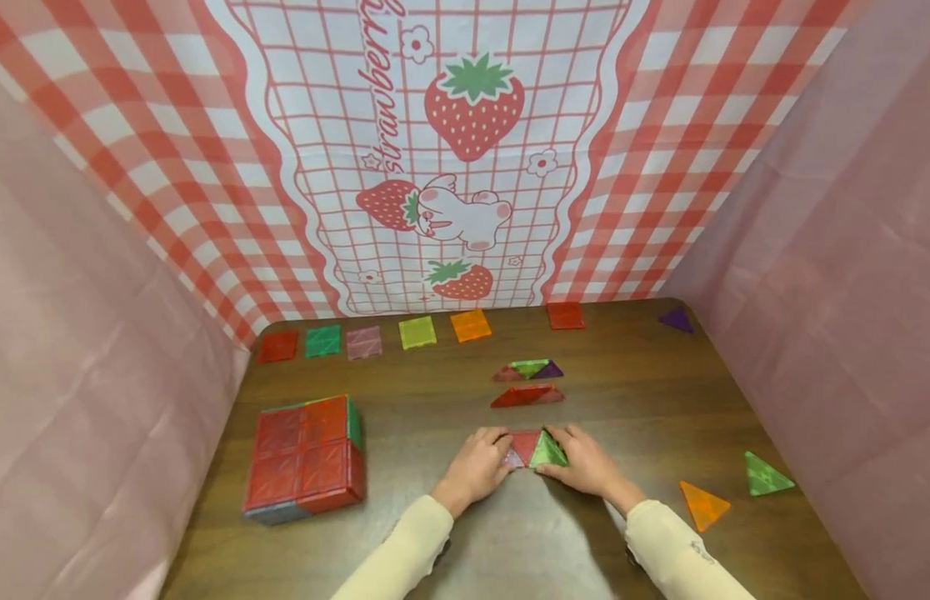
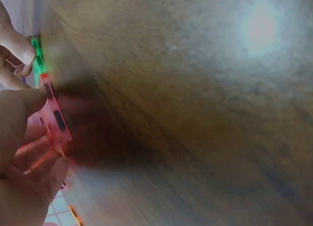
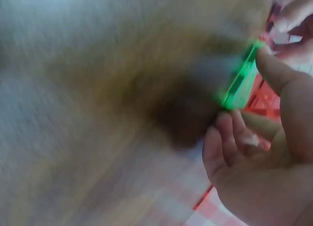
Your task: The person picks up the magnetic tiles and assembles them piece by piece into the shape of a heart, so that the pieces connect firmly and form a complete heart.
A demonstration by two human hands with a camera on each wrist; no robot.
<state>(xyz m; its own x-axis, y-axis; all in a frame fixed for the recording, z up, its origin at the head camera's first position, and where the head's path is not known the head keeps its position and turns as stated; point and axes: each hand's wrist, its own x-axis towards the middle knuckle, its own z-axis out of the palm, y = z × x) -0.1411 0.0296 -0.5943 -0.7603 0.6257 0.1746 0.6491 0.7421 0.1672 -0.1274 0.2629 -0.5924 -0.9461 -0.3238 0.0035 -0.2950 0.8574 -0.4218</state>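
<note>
In the head view my left hand [image 1: 476,464] and right hand [image 1: 587,461] face each other over a short row of triangular magnetic tiles. A translucent red triangle tile [image 1: 523,442] forms its middle, point downward. My left thumb and fingers pinch the left end, where a pale lavender-pink triangle tile [image 1: 513,458] shows, partly hidden. At the right end, my right thumb and fingers grip a green triangle tile [image 1: 547,452]. The right wrist view shows this green tile's magnet-studded edge between thumb and fingers. In the left wrist view a pink tile edge [image 2: 58,121] runs between the left thumb and fingers.
Beyond the hands stand a red tile strip [image 1: 527,396] and a red-green-purple strip [image 1: 530,367]. A large red tile box [image 1: 303,458] is at left. Orange [image 1: 703,505] and green [image 1: 767,475] triangles lie at right. Several square tiles, including an orange one [image 1: 471,325], line the back edge.
</note>
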